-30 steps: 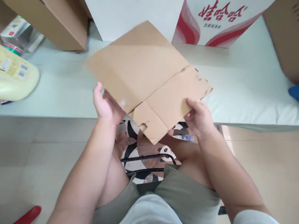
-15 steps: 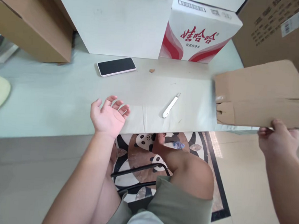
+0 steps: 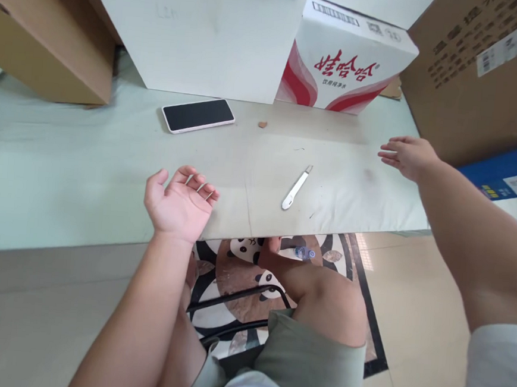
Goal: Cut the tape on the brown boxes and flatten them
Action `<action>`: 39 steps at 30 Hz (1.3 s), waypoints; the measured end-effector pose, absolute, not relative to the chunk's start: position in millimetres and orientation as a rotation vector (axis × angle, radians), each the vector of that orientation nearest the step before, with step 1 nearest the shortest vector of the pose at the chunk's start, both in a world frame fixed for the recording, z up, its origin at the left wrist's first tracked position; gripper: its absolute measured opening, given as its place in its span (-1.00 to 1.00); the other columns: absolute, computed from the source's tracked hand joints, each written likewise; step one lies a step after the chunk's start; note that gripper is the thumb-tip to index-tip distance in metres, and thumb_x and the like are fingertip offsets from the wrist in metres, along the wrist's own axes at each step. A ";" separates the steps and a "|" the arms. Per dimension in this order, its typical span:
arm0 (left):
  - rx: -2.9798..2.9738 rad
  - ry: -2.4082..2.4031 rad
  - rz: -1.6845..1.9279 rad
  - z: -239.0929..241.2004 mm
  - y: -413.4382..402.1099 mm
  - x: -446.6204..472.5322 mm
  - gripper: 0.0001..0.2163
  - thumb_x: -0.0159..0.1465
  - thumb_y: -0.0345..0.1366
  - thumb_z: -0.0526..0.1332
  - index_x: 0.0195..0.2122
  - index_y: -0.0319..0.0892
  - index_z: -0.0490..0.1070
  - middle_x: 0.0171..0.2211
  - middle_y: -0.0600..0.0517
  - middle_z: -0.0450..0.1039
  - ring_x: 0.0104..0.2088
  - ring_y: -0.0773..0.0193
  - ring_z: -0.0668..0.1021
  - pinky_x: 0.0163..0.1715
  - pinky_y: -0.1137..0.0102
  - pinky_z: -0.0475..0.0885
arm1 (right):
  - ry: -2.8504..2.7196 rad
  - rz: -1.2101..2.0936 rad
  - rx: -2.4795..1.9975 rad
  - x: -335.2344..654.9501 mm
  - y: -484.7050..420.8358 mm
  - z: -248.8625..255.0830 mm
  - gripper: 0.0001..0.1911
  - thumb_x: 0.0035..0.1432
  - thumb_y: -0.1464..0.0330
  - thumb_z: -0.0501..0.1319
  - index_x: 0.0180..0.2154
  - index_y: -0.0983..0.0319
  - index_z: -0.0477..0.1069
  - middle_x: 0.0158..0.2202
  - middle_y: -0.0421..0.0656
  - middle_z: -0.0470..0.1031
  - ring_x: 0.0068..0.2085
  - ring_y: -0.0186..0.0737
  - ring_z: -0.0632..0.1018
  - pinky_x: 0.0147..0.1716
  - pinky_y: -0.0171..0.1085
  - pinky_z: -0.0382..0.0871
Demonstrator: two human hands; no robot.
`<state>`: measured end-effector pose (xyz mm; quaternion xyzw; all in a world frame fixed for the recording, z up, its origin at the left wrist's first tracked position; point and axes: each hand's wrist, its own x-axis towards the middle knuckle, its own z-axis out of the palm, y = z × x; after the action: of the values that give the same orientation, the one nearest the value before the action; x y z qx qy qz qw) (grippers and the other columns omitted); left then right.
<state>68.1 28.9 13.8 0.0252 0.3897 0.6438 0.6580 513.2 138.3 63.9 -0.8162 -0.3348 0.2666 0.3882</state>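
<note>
My left hand (image 3: 180, 204) rests palm up near the table's front edge, fingers loosely spread and holding nothing. At the right, my right hand (image 3: 407, 156) reaches over the table with its fingers stretched out and nothing in them. Between the hands lies a slim white-handled tool (image 3: 295, 189) with a small metal tip; its exact kind is unclear. A phone (image 3: 199, 116) with a dark screen lies beyond my left hand. Past my right hand, a bit of brown cardboard (image 3: 394, 90) shows behind the red-and-white carton (image 3: 340, 69), most of it hidden.
A large white box (image 3: 199, 34) stands at the back of the pale table (image 3: 85, 174). Brown cartons flank it, one on the left (image 3: 51, 40) and one on the right (image 3: 467, 96). A blue box (image 3: 511, 171) sits at the right edge. A small brown scrap (image 3: 263, 124) lies near the phone.
My right hand has let go of the flattened cardboard and moved up and left over the table. The cardboard has left the table's right front. My left hand stays nearly still.
</note>
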 end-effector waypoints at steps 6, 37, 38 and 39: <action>0.051 0.763 1.495 18.4 15.1 41.5 -0.68 0.28 -0.02 0.11 -0.45 -0.15 0.40 -0.55 0.07 0.35 -0.60 0.35 0.41 -0.49 0.39 0.42 | -1.112 0.772 -2.010 422.8 148.7 72.8 -0.83 0.20 0.63 0.20 -0.39 0.30 0.41 -0.45 -0.11 0.50 -0.45 -0.40 0.56 -0.28 -0.24 0.46; -0.201 1.296 2.269 12.3 1.7 -18.1 -0.86 0.24 -0.30 0.04 -0.46 -0.15 0.23 -0.42 0.09 0.25 -0.41 0.39 0.38 -0.35 0.45 0.24 | -1.996 -0.310 -0.873 173.6 47.5 92.3 -0.76 0.19 0.39 0.14 -0.54 0.15 0.31 -0.41 -0.17 0.61 -0.35 -0.14 0.52 -0.20 -0.02 0.39; -0.054 1.312 2.295 10.4 1.6 -13.8 -0.85 0.26 -0.25 0.05 -0.41 -0.15 0.30 -0.35 0.06 0.33 -0.31 0.36 0.44 -0.30 0.44 0.27 | -1.926 -0.344 -0.840 194.0 33.8 86.5 -0.72 0.18 0.39 0.15 -0.58 0.16 0.27 -0.45 -0.20 0.60 -0.39 -0.17 0.48 -0.21 -0.01 0.36; 0.121 1.295 2.305 9.0 1.4 -8.4 -0.82 0.28 -0.19 0.06 -0.33 -0.14 0.37 -0.27 0.02 0.40 -0.21 0.32 0.48 -0.25 0.43 0.31 | -1.859 -0.356 -0.836 211.7 21.3 79.8 -0.69 0.19 0.39 0.15 -0.60 0.16 0.23 -0.46 -0.22 0.60 -0.40 -0.17 0.48 -0.19 0.01 0.36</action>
<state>-8.4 1.4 9.0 0.0442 0.4744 0.8444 0.2450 211.7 21.3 79.8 -0.3472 -0.7723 -0.1477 0.5110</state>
